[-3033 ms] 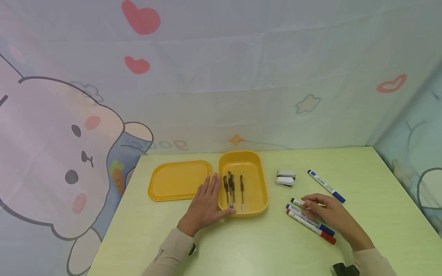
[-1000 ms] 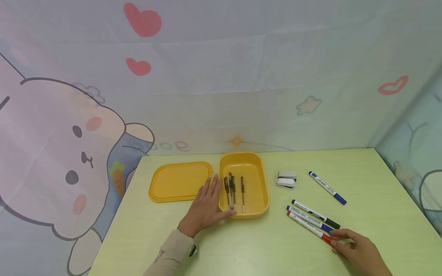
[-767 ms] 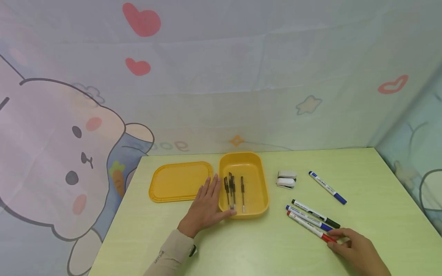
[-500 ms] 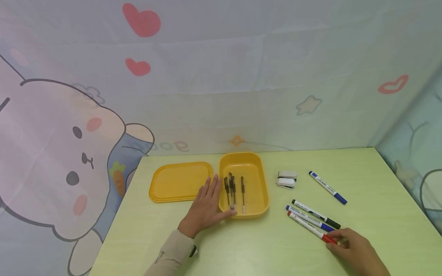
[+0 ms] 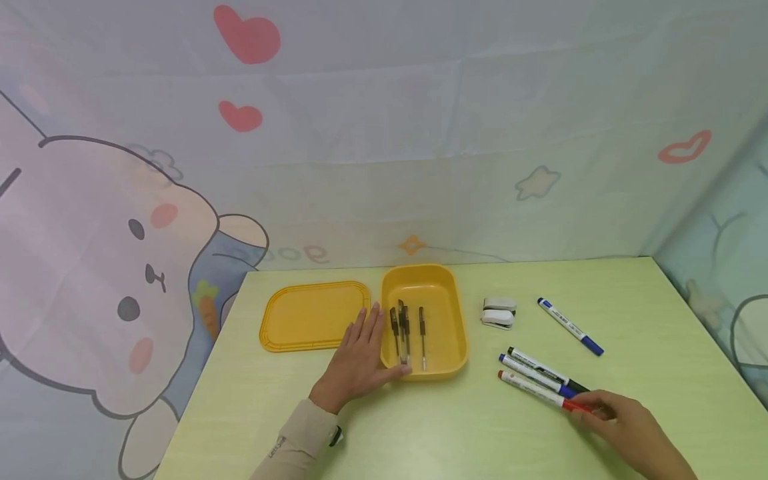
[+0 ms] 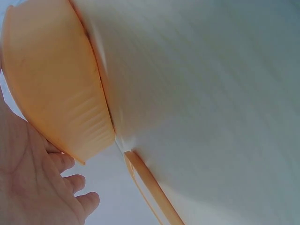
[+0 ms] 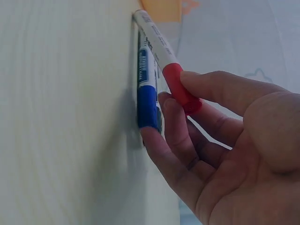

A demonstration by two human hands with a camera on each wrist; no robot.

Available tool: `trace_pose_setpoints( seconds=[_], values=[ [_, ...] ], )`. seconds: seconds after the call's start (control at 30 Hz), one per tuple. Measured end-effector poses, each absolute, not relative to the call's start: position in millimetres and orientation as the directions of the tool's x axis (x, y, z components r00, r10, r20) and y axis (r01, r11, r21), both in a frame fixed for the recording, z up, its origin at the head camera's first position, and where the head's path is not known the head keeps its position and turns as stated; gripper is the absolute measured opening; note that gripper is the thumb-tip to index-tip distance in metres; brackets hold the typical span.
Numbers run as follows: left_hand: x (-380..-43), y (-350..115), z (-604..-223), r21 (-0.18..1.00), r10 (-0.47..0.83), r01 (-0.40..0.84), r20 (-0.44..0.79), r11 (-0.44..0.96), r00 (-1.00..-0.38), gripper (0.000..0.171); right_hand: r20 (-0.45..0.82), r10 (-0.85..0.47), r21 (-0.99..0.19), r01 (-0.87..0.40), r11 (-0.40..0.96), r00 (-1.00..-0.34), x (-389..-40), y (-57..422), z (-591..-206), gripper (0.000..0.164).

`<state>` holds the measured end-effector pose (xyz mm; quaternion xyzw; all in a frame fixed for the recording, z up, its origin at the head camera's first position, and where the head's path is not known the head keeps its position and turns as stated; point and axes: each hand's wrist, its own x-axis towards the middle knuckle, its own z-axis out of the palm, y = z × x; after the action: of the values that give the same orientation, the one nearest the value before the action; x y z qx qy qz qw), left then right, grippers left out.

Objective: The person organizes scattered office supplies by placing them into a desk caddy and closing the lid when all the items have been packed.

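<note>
In the head view my left hand (image 5: 357, 367) lies with straight, spread fingers on the left and near rim of a yellow plastic box (image 5: 447, 347). Several black-capped gel pens (image 5: 403, 333) lie inside the box. My right hand (image 5: 627, 427) pinches the red cap of a red whiteboard marker (image 5: 534, 387). In the right wrist view that cap end is raised off the table, and one fingertip touches the cap of a blue marker (image 7: 147, 98). A black marker (image 5: 543, 367) lies close alongside the blue one.
A flat yellow lid (image 5: 315, 317) lies left of the box. To the box's right are two small white staplers (image 5: 498, 313) and another blue marker (image 5: 570, 327). A printed curtain (image 5: 372, 133) hangs behind the table (image 5: 450, 427).
My right hand came down from over the black marker to the cap ends and took hold of the red marker, whose cap end has now risen. My left hand has stayed put.
</note>
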<state>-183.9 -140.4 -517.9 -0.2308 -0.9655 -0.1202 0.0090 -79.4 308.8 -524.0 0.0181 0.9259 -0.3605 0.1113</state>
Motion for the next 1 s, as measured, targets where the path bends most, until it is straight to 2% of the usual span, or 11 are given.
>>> trace_pose_setpoints(
  seconds=[0.1,0.3,0.47,0.7,1.0],
  values=[
    [-183.8,-140.6,-518.1,0.229,0.443,0.446,0.071,0.865,-0.894,0.113,-0.223,-0.029,-0.709,0.142,0.691,-0.974,-80.8,310.0,-521.0,0.027],
    [-183.7,-140.9,-518.9,0.237,0.441,0.444,0.068,0.864,-0.895,0.113,-0.312,0.032,-0.816,0.284,0.504,-0.950,-82.6,312.4,-517.6,0.051],
    [-184.2,-140.6,-518.7,0.231,0.444,0.446,0.063,0.865,-0.894,0.113,-0.368,0.042,-0.843,0.352,0.407,-0.929,-87.9,313.3,-516.7,0.064],
    [-184.5,-140.4,-516.4,0.228,0.444,0.445,0.056,0.866,-0.894,0.113,-0.342,0.020,-0.900,0.334,0.279,-0.940,-98.5,311.1,-514.3,0.066],
    [-184.6,-140.6,-515.5,0.214,0.454,0.455,0.059,0.864,-0.889,0.113,-0.272,-0.012,-0.927,0.259,0.270,-0.962,-109.2,311.4,-505.9,0.066]
  ],
)
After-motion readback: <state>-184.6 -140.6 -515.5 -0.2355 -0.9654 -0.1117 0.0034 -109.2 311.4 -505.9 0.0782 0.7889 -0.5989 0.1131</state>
